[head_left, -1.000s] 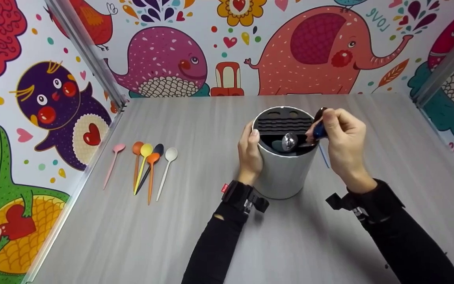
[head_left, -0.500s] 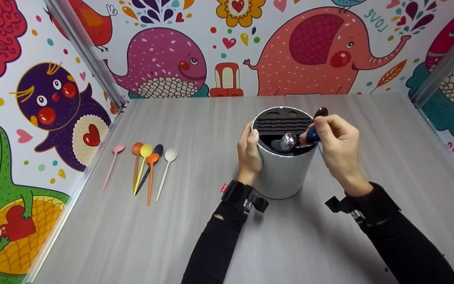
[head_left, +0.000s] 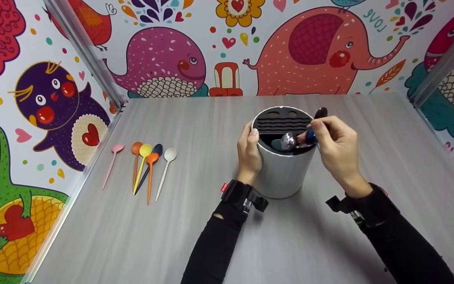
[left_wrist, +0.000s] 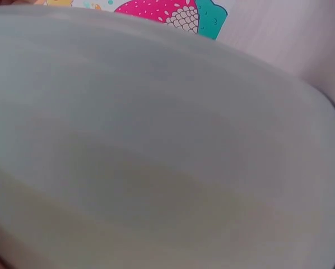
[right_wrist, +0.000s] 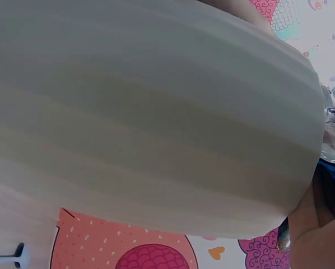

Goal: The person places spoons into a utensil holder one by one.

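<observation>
Grey canister [head_left: 284, 175], left hand [head_left: 249, 156] gripping, mirrored "love" [head_left: 375, 21]

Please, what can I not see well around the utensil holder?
Head view: handle of the silver spoon, hidden inside the utensil holder.
Head view: full shape of the blue utensil, partly behind the right hand.
Right wrist view: right hand, cut by the right edge.
Left wrist view: top of the utensil holder, cut by the left edge.

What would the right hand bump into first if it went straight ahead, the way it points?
Probably the silver spoon in the grey canister, close by the right hand; exact depth is unclear.
</observation>
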{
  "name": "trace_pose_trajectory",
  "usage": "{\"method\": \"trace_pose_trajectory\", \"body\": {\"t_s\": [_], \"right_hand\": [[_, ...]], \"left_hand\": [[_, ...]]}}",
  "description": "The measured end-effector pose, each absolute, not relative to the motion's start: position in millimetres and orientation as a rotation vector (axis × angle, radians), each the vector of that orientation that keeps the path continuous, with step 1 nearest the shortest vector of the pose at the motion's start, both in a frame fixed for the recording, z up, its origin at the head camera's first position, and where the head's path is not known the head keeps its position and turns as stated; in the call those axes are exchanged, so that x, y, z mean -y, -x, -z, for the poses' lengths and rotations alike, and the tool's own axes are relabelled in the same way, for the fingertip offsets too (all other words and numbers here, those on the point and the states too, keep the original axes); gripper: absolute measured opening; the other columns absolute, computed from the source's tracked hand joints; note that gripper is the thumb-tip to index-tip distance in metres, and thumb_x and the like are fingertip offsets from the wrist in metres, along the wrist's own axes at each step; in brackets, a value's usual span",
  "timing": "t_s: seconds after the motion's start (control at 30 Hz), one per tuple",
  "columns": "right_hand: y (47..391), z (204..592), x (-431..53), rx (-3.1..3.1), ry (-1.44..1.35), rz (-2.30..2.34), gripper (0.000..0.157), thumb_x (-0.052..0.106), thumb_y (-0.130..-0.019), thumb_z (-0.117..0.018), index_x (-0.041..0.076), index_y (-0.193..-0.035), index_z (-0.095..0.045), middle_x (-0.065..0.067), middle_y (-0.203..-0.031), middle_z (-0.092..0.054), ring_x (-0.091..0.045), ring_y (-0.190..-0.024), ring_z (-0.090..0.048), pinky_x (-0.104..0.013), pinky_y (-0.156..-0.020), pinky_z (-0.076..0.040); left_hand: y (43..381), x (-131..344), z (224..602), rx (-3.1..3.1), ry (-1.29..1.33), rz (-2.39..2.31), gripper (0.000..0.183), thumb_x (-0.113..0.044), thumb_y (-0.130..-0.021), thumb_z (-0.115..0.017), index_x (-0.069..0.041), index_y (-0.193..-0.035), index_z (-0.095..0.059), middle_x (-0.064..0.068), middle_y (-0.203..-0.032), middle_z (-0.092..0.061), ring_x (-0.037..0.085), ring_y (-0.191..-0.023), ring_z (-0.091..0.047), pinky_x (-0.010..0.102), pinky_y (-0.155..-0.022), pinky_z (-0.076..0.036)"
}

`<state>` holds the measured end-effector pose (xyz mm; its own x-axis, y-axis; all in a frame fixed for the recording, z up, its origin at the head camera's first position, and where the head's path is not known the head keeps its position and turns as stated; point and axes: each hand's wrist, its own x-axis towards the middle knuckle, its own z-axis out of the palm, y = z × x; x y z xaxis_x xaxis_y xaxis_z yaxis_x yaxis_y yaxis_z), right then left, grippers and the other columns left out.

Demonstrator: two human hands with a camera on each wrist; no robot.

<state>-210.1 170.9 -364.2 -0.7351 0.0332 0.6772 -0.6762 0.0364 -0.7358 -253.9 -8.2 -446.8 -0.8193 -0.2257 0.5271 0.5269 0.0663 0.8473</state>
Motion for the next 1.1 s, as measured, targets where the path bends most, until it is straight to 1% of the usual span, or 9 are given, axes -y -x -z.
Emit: {"method": "trace_pose_trajectory", "body": {"t_s": [0.07,0.2,0.3,0.43,0.53,0.7,0.9,1.1], "right_hand": [[209.7,364.7,-171.6,1.758,-0.672,-1.821,0.02,0.0,-0.1,-0.059,-0.018,-0.092,-0.063,-0.017,-0.073,-0.071,-0.018,-0.067,-0.072,-0.023,-0.066,-0.056],[208.5,364.5,-174.3,1.677,-0.712,-1.963,0.019,-0.002,-0.101,-0.056,-0.019,-0.096,-0.06,-0.021,-0.076,-0.07,-0.023,-0.069,-0.073,-0.029,-0.07,-0.059],[207.5,364.0,-177.5,1.629,-0.678,-2.023,0.018,-0.002,-0.1,-0.058,-0.019,-0.097,-0.06,-0.021,-0.078,-0.07,-0.025,-0.07,-0.073,-0.031,-0.07,-0.06],[208.1,365.1,-184.0,1.547,-0.59,-2.058,0.015,-0.002,-0.098,-0.061,-0.017,-0.095,-0.063,-0.016,-0.08,-0.07,-0.021,-0.07,-0.072,-0.029,-0.067,-0.06],[210.3,368.2,-190.7,1.506,-0.566,-2.049,0.015,-0.003,-0.098,-0.06,-0.017,-0.094,-0.063,-0.016,-0.082,-0.07,-0.021,-0.071,-0.072,-0.029,-0.067,-0.06],[218.1,378.8,-204.4,1.534,-0.54,-1.998,0.018,-0.001,-0.1,-0.057,-0.017,-0.095,-0.062,-0.017,-0.084,-0.071,-0.023,-0.07,-0.071,-0.029,-0.066,-0.06],[232.7,395.9,-216.5,1.599,-0.452,-2.018,0.022,0.005,-0.101,-0.058,-0.016,-0.094,-0.061,-0.016,-0.08,-0.069,-0.022,-0.067,-0.07,-0.03,-0.061,-0.059],[246.5,414.0,-225.8,1.684,-0.331,-2.023,0.022,0.011,-0.101,-0.061,-0.009,-0.092,-0.064,-0.014,-0.078,-0.068,-0.02,-0.065,-0.069,-0.029,-0.061,-0.059]], "left_hand": [[253.7,8.0,447.3,1.811,0.295,1.811,0.06,-0.032,-0.094,-0.034,0.005,-0.131,-0.061,0.017,-0.123,-0.068,0.023,-0.114,-0.062,0.035,-0.101,-0.046],[253.3,7.6,447.5,1.81,0.287,1.818,0.059,-0.033,-0.094,-0.034,0.005,-0.13,-0.062,0.017,-0.122,-0.068,0.023,-0.114,-0.062,0.034,-0.101,-0.047],[253.8,7.3,447.3,1.794,0.306,1.837,0.06,-0.033,-0.094,-0.034,0.005,-0.131,-0.062,0.017,-0.122,-0.068,0.023,-0.114,-0.062,0.034,-0.1,-0.047],[254.4,7.6,446.7,1.772,0.337,1.858,0.061,-0.034,-0.093,-0.034,0.005,-0.131,-0.061,0.017,-0.123,-0.067,0.023,-0.113,-0.062,0.035,-0.1,-0.047],[254.3,8.1,445.7,1.779,0.327,1.849,0.06,-0.034,-0.093,-0.034,0.005,-0.131,-0.061,0.017,-0.122,-0.068,0.022,-0.113,-0.062,0.035,-0.1,-0.047],[255.3,9.4,445.8,1.791,0.314,1.836,0.06,-0.033,-0.093,-0.034,0.005,-0.131,-0.061,0.016,-0.122,-0.068,0.022,-0.114,-0.062,0.035,-0.101,-0.047],[255.4,9.2,445.9,1.78,0.324,1.841,0.059,-0.032,-0.094,-0.034,0.005,-0.131,-0.061,0.017,-0.123,-0.067,0.023,-0.115,-0.062,0.035,-0.101,-0.046],[255.0,8.7,447.1,1.782,0.327,1.838,0.06,-0.033,-0.094,-0.034,0.006,-0.131,-0.061,0.018,-0.124,-0.067,0.024,-0.115,-0.062,0.035,-0.102,-0.046]]}}
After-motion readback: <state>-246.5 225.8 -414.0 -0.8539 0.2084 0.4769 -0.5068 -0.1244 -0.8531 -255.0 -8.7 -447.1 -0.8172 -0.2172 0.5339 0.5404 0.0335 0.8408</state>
